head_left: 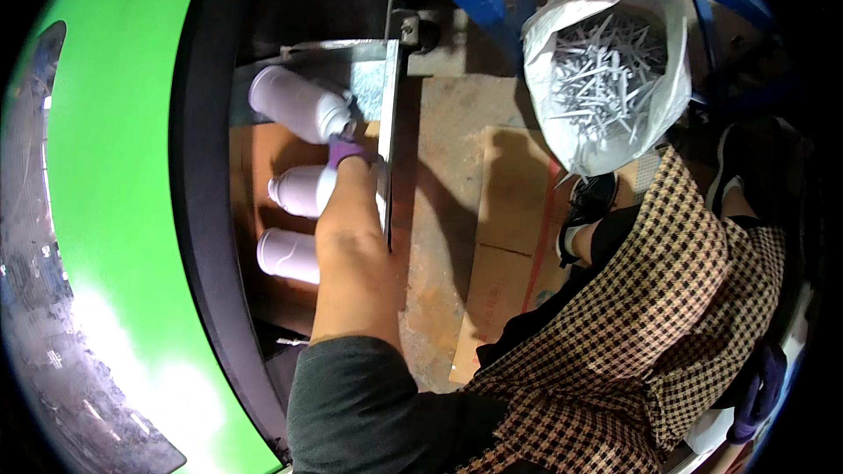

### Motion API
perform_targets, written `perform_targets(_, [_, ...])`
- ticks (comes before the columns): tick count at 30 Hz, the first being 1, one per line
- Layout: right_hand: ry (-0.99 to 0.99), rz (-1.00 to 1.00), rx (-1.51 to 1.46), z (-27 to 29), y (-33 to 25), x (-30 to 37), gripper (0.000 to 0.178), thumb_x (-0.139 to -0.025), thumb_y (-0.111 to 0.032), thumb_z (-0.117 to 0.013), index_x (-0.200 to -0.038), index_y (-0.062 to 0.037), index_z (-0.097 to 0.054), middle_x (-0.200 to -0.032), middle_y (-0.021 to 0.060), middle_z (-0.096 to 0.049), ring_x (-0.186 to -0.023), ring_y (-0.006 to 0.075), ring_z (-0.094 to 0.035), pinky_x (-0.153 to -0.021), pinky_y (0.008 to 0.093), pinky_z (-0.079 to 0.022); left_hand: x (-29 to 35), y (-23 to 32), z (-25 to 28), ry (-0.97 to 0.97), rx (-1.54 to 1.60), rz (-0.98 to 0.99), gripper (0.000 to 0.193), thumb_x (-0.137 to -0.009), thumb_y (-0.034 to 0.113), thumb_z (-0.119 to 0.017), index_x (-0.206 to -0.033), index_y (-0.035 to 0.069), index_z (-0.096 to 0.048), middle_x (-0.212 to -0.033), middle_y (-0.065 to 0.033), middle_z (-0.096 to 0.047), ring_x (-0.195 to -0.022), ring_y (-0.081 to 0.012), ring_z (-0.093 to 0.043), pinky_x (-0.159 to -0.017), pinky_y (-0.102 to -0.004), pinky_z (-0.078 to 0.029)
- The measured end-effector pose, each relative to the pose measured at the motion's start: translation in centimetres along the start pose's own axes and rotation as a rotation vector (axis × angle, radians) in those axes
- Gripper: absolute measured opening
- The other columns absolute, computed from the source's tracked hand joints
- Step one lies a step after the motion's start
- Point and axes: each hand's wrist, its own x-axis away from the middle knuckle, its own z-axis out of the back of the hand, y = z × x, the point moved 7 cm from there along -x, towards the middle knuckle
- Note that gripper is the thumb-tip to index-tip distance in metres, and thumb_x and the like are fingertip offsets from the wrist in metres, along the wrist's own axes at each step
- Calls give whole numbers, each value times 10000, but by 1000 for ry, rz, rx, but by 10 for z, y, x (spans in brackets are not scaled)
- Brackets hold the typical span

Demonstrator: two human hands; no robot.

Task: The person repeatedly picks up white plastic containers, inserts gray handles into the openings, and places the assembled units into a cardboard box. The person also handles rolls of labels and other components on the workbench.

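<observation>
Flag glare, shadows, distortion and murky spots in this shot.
Head view, left: blown-out glare on the green panel, black frame bowed by the fisheye. Head view, centre: dark shadow over part of the cardboard. Head view, right: right hand dim near the rim, finger pose unclear.

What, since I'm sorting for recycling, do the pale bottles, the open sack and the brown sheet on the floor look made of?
Pale bottles: probably opaque plastic, smooth and softly shiny, with rounded ends.
Open sack: likely plastic, whitish, creased; whether woven is unclear.
Brown sheet: apparently matte cardboard, by its crease and colour.
</observation>
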Motion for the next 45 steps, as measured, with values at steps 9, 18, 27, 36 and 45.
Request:
perform_targets(9, [185,75,127,4,-61,16,435,-815,-86,-605,-1236,15,-653,-1174,236,-650,-1048,433,-612,-938,486,-481,77,-86,90,361,532,409,339,-962,229,-536,-1187,63,-727,-1220,-179,-710,-1087,-292,-689,-895,-420,-559])
perform_targets(18, [365,262,202,24,-140,-8,350,-835,-216,-639,-1115,-10,-679,-990,190,-663,-891,398,-628,-809,498,-497,268,-18,209,919,166,-419,249,-835,151,-683,-1071,158,-762,-979,-95,-707,-1000,-319,-655,-951,-437,-494])
perform_targets(27, [447,397,-216,30,-231,-143,238,-867,-153,-719,-1083,-53,-736,-967,142,-714,-889,329,-690,-792,408,-549,408,106,263,946,-65,-1128,290,-841,126,-641,-1130,152,-627,-854,-66,-567,-781,-280,-579,-722,-453,-474])
perform_targets(36, [45,90,-468,-21,-193,-269,264,-954,-249,-671,-1117,-50,-731,-964,133,-735,-860,204,-693,-831,326,-540,553,114,338,845,61,-1228,191,-863,162,-632,-1048,129,-596,-811,-52,-530,-725,-232,-572,-656,-400,-466])
perform_targets(45, [-550,-154,-90,-149,-90,-333,564,-918,-421,-618,-1467,-305,-561,-1423,145,-617,-1274,313,-606,-1101,397,-450,523,153,222,621,236,-1283,260,-857,145,-654,-1110,204,-638,-842,-40,-576,-753,-254,-605,-641,-410,-490])
